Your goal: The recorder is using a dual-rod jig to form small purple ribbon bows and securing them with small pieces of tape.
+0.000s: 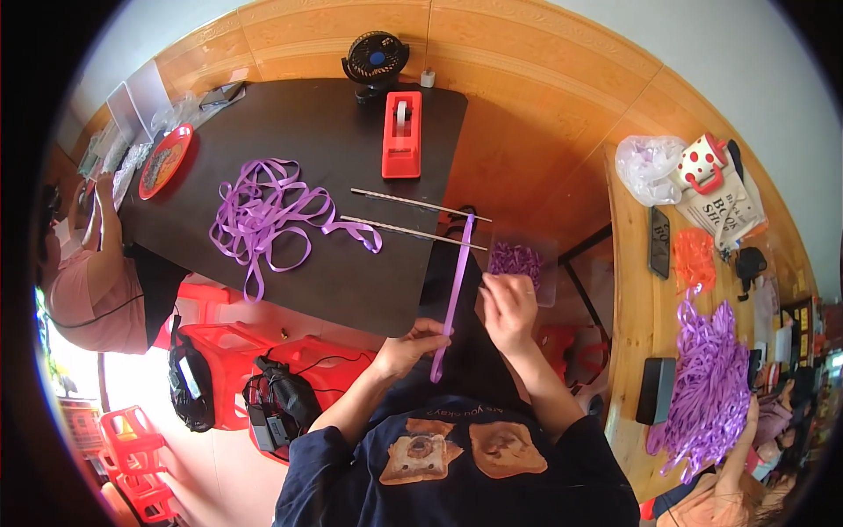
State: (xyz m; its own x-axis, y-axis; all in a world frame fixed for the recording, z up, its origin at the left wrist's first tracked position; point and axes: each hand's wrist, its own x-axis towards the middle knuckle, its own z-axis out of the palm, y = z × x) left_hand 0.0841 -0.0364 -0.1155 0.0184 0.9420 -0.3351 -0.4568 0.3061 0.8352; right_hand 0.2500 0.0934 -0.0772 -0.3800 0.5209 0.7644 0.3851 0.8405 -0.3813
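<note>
My left hand (411, 349) pinches a narrow purple ribbon (458, 281) between thumb and fingers. From there the ribbon runs up to two thin metal rods (413, 233), which jut past the right edge of the dark table, and its lower end hangs in a small loop below my fingers. To the right of it is my right hand (511, 312), apart from the ribbon, its fingers curled and drawn together at the tips; whatever they hold, if anything, is too small to make out. A loose tangle of purple ribbon (263, 211) lies on the table left of the rods.
On the dark table (290, 114) stand a red tape dispenser (401, 136), a black fan (376, 60) and a red plate (167, 162). A bin of purple pieces (516, 261) sits below. The wooden table (628, 351) bears a purple ribbon heap (702, 386). People sit at both sides.
</note>
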